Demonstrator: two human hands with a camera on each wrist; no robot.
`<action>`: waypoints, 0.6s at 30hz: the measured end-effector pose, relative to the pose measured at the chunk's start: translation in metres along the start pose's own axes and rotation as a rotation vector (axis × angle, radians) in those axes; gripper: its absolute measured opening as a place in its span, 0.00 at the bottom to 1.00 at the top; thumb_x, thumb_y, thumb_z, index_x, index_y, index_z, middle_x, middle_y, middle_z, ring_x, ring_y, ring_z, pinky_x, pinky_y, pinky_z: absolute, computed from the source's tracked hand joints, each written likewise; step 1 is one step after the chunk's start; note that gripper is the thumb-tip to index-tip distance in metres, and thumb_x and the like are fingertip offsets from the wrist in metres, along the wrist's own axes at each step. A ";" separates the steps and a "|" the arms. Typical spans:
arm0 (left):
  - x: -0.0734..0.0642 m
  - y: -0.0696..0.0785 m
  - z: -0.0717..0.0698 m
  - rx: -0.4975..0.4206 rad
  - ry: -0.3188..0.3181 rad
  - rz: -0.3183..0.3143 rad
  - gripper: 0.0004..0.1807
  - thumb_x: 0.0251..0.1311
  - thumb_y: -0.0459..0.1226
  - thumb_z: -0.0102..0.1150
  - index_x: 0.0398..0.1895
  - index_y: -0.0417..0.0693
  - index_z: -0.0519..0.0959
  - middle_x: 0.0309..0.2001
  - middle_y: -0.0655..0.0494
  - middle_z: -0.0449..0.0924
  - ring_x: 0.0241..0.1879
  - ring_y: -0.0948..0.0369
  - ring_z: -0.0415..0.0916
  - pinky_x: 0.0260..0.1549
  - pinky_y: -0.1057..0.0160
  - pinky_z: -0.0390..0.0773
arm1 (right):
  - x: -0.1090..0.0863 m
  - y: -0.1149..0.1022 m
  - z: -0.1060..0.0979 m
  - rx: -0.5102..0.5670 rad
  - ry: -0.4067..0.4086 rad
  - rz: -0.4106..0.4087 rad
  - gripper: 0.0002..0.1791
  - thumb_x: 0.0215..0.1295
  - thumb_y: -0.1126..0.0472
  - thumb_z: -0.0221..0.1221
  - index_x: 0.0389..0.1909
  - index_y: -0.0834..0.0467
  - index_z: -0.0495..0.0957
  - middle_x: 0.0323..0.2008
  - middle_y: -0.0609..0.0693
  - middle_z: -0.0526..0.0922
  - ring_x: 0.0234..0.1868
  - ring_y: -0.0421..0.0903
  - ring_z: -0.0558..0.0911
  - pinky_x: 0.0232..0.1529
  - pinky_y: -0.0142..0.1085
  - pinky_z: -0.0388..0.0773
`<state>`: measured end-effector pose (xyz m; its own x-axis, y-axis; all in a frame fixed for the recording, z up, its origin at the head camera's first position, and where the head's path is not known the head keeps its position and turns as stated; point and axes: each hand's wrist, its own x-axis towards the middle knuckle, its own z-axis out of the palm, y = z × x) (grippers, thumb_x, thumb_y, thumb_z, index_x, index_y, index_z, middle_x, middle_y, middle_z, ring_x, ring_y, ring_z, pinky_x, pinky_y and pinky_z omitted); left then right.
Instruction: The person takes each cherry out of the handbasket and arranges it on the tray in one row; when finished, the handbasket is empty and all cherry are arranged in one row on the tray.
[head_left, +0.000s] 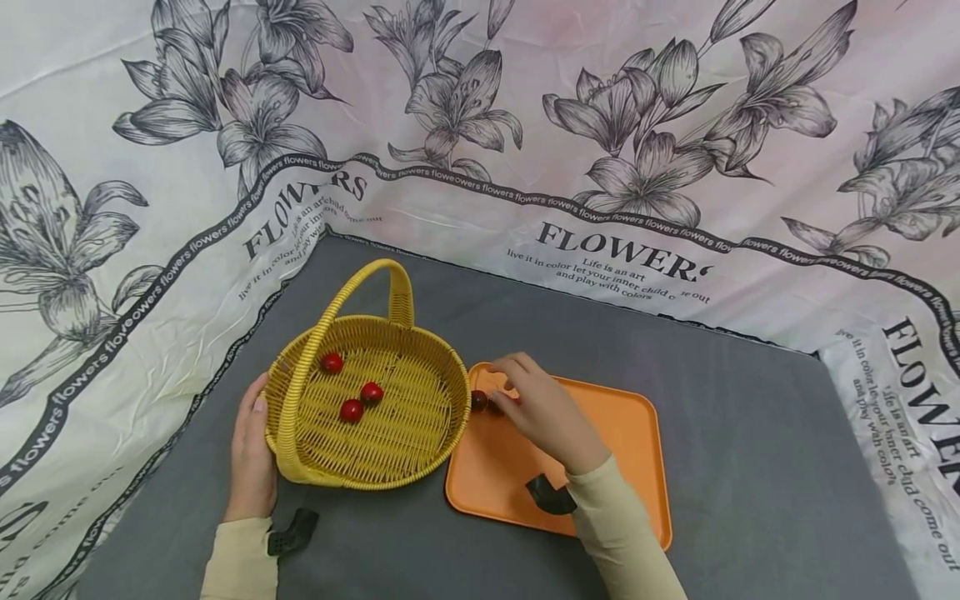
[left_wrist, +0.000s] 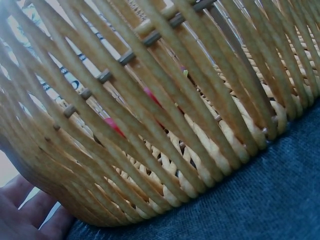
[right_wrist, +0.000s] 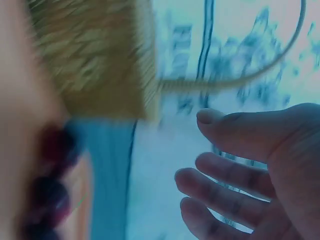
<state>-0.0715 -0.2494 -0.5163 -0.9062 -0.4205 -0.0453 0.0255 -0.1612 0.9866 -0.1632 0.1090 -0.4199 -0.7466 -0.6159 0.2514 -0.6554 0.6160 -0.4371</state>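
Observation:
My left hand (head_left: 253, 454) rests along the outer left side of a yellow wicker basket (head_left: 408, 450); in the left wrist view its fingers (left_wrist: 37, 210) lie by the woven wall. Inside the basket are three small round red fruits (head_left: 351, 410). Over the orange tray (head_left: 622, 433), my right hand (head_left: 543, 408) hovers close to dark red round fruits (head_left: 478, 401) at the tray's left end. In the right wrist view that hand has its thumb and fingers spread with nothing between them, and several of the dark red fruits (right_wrist: 50, 200) show on the left.
The basket's tall arched handle (head_left: 337, 308) rises over its left part. Its right rim stands right at the tray's left edge. A grey cloth (head_left: 750, 467) covers the table, and a white flower-printed curtain (head_left: 465, 192) hangs around the back and sides.

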 end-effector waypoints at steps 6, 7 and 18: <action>-0.001 0.000 0.000 0.006 -0.008 -0.008 0.27 0.74 0.53 0.34 0.73 0.61 0.57 0.70 0.56 0.57 0.63 0.62 0.60 0.53 0.76 0.66 | 0.058 -0.045 0.006 -0.059 -0.174 -0.188 0.16 0.68 0.59 0.58 0.55 0.56 0.74 0.49 0.50 0.77 0.42 0.42 0.79 0.41 0.32 0.76; -0.002 0.000 0.000 0.009 -0.007 -0.011 0.27 0.74 0.53 0.34 0.73 0.61 0.57 0.70 0.56 0.56 0.64 0.62 0.60 0.53 0.76 0.66 | 0.068 -0.052 0.011 -0.066 -0.215 -0.207 0.16 0.68 0.59 0.57 0.55 0.55 0.74 0.49 0.50 0.77 0.43 0.41 0.79 0.42 0.31 0.76; -0.002 0.003 0.000 0.027 -0.010 0.004 0.27 0.74 0.53 0.34 0.73 0.60 0.57 0.69 0.56 0.57 0.62 0.63 0.61 0.52 0.76 0.67 | 0.133 -0.078 0.088 -0.174 -0.573 -0.135 0.13 0.67 0.57 0.60 0.51 0.53 0.77 0.46 0.47 0.78 0.42 0.39 0.77 0.42 0.27 0.73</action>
<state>-0.0695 -0.2491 -0.5130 -0.9102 -0.4122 -0.0403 0.0175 -0.1356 0.9906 -0.2013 -0.0638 -0.4288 -0.5071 -0.8304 -0.2309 -0.7850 0.5556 -0.2741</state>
